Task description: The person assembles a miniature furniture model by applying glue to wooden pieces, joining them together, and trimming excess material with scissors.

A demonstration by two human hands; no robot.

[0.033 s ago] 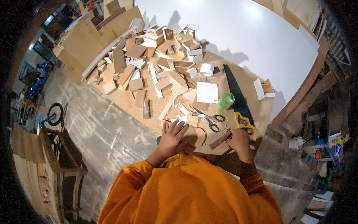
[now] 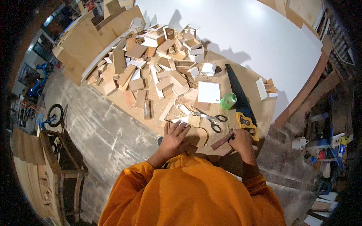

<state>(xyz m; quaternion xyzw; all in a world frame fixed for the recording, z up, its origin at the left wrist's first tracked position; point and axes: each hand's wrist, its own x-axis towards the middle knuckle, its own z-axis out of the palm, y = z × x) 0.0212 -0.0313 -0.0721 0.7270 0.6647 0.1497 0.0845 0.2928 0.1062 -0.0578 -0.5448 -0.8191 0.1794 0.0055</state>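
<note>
My left hand (image 2: pixel 174 138) lies with its fingers stretched out on a light wooden piece (image 2: pixel 197 136) with a rounded edge, close to my body. Closed around the end of a flat reddish-brown strip (image 2: pixel 221 141), my right hand (image 2: pixel 241 141) is at the table's near right; the strip's exact kind is unclear. Just beyond that hand is the yellow handle of a handsaw (image 2: pixel 239 94), its dark blade pointing away. Scissors (image 2: pixel 212 118) with black handles rest between my hands, farther in. A green translucent container (image 2: pixel 228 101) stands beside the saw blade.
Many wooden offcuts and small box-like pieces (image 2: pixel 151 64) are heaped on the table's far left. A white square panel (image 2: pixel 209 92) lies near the middle, and a small open box (image 2: pixel 266 89) at right. A large white board (image 2: pixel 264 41) spans the back. Floor (image 2: pixel 109 139) shows at left.
</note>
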